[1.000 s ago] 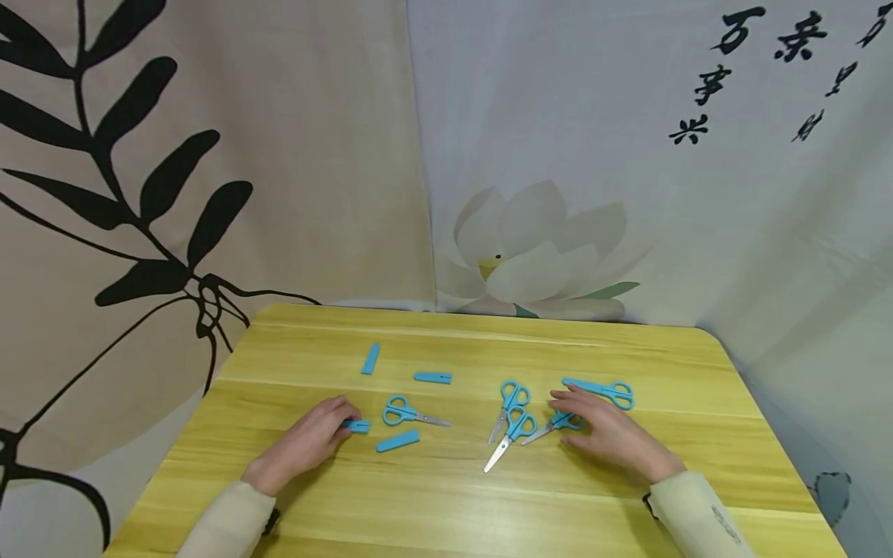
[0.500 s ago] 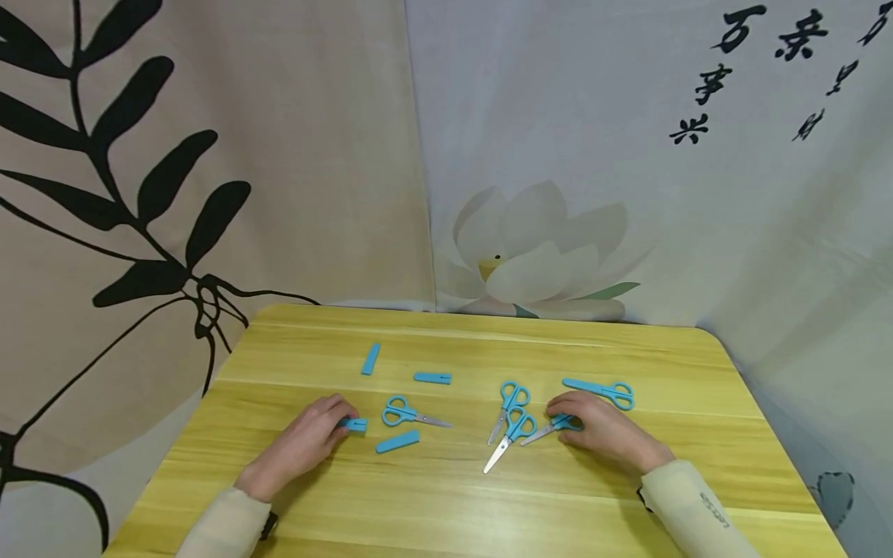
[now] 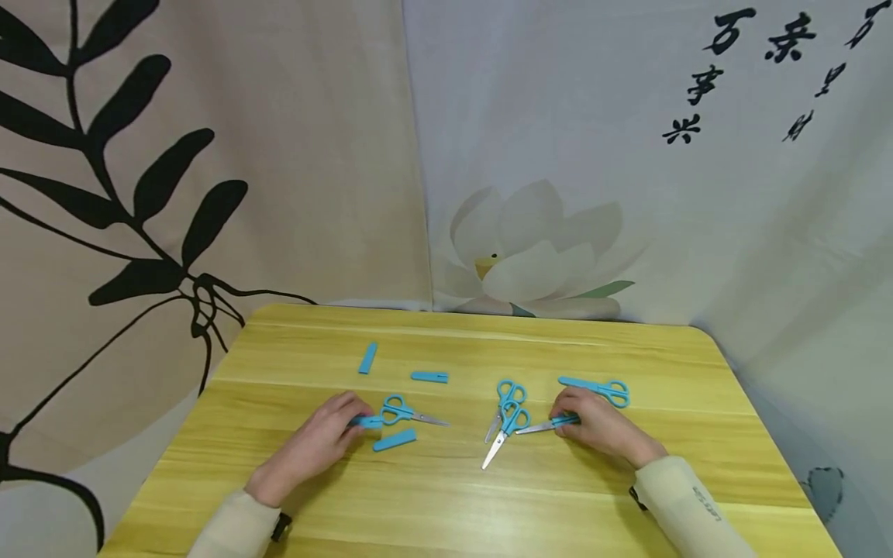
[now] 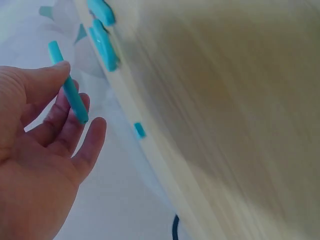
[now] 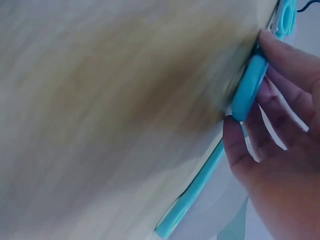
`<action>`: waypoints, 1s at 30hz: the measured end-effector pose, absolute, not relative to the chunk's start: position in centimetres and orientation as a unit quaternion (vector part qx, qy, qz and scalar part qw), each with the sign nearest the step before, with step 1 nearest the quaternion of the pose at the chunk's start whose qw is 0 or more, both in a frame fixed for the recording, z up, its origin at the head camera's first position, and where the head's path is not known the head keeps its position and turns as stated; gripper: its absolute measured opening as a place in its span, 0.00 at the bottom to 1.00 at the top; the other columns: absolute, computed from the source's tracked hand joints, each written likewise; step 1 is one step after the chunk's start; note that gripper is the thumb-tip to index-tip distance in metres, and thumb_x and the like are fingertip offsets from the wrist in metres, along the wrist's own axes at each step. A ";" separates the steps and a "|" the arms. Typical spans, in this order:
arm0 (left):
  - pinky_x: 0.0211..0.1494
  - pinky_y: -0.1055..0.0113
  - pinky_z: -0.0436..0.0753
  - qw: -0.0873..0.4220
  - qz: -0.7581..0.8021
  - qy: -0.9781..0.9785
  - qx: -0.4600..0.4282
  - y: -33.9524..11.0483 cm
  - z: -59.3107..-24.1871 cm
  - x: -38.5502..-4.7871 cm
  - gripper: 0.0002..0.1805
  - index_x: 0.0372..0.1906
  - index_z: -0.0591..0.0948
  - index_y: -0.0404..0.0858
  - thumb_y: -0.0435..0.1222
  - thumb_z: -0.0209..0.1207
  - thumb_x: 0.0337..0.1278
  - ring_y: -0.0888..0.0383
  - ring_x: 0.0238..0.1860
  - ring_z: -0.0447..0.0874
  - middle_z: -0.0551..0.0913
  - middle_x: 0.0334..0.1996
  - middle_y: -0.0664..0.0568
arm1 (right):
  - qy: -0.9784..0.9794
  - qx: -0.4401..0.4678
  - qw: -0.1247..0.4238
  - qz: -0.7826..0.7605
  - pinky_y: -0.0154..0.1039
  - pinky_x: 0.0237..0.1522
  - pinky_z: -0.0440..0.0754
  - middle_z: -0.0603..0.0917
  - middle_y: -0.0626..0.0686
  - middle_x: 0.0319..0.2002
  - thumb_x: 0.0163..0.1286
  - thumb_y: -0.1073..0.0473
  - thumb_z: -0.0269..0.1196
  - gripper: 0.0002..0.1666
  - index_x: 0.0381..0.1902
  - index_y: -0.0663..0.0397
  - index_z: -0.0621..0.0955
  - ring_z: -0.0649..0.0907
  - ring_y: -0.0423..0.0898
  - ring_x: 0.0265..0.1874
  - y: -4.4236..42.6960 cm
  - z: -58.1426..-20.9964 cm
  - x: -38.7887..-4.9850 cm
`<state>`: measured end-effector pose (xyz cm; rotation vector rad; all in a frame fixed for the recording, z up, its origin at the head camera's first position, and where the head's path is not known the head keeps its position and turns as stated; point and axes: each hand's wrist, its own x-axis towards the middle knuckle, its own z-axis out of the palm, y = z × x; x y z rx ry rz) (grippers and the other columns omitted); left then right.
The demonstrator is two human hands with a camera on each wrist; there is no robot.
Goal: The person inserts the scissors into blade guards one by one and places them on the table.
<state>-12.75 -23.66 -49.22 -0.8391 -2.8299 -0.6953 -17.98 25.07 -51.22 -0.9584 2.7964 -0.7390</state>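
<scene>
My left hand (image 3: 317,442) pinches a blue scissors blade cover (image 4: 74,97) between thumb and fingers. In the head view that cover's end lies beside the handles of uncovered scissors (image 3: 398,409); whether they touch I cannot tell. On the right, my right hand (image 3: 603,426) grips the blue handle of a pair of scissors (image 3: 537,428), whose bare blades point left. The right wrist view has its handle (image 5: 250,90) between thumb and fingers, partly hidden by them. Another pair of scissors (image 3: 605,390), with its blades covered, lies just beyond this hand.
Two uncovered scissors, the rear pair (image 3: 512,392) and the front pair (image 3: 515,420), lie close together mid-table. Loose blade covers lie at the back left (image 3: 367,358), farther right (image 3: 429,377) and near the left hand (image 3: 394,441). All rest on a wooden table (image 3: 446,504).
My left hand has shifted slightly right with the cover, up to the scissors handles. The right fingers have closed round the scissors handle, and those scissors have turned a little.
</scene>
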 end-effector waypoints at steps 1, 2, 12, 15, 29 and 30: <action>0.50 0.59 0.86 0.056 -0.232 -0.931 -0.275 -23.4 -49.1 -12.7 0.12 0.50 0.85 0.36 0.25 0.68 0.62 0.56 0.48 0.82 0.81 0.46 0.54 | 0.916 -0.317 0.044 -0.240 0.51 0.53 0.83 0.82 0.42 0.44 0.65 0.61 0.75 0.08 0.39 0.45 0.87 0.82 0.46 0.47 25.0 -51.2 -18.0; 0.51 0.59 0.86 0.057 -0.237 -0.930 -0.275 -23.1 -48.9 -12.7 0.13 0.50 0.85 0.35 0.25 0.68 0.63 0.56 0.48 0.82 0.81 0.47 0.53 | 0.916 -0.319 0.042 -0.240 0.51 0.52 0.83 0.83 0.43 0.44 0.65 0.62 0.75 0.08 0.40 0.46 0.87 0.82 0.46 0.47 25.0 -51.1 -18.0; 0.50 0.59 0.85 0.055 -0.266 -0.917 -0.290 -20.2 -48.5 -12.8 0.13 0.53 0.83 0.34 0.26 0.66 0.65 0.57 0.48 0.80 0.80 0.50 0.52 | 0.923 -0.298 0.007 -0.243 0.50 0.52 0.83 0.83 0.45 0.47 0.65 0.62 0.75 0.09 0.42 0.46 0.87 0.82 0.48 0.49 25.3 -50.8 -16.8; 0.50 0.60 0.85 0.053 -0.266 -0.917 -0.292 -19.6 -48.6 -12.8 0.13 0.53 0.83 0.36 0.27 0.66 0.66 0.58 0.47 0.79 0.79 0.50 0.53 | 0.922 -0.290 -0.011 -0.256 0.51 0.52 0.83 0.83 0.46 0.48 0.65 0.64 0.74 0.10 0.42 0.47 0.87 0.82 0.49 0.50 25.3 -50.6 -16.2; 0.49 0.62 0.84 0.049 -0.294 -0.909 -0.292 -16.7 -48.8 -12.6 0.13 0.52 0.84 0.37 0.28 0.67 0.65 0.60 0.46 0.79 0.79 0.47 0.55 | 0.908 -0.290 -0.096 -0.288 0.52 0.54 0.84 0.86 0.44 0.47 0.63 0.65 0.75 0.12 0.44 0.49 0.87 0.85 0.48 0.51 22.4 -49.6 -14.9; 0.49 0.63 0.84 0.050 -0.294 -0.909 -0.291 -16.6 -48.7 -12.6 0.13 0.52 0.84 0.37 0.28 0.67 0.65 0.61 0.46 0.79 0.79 0.47 0.56 | 0.907 -0.289 -0.098 -0.291 0.52 0.55 0.84 0.86 0.43 0.47 0.63 0.65 0.75 0.12 0.44 0.49 0.87 0.85 0.48 0.51 22.1 -49.4 -14.8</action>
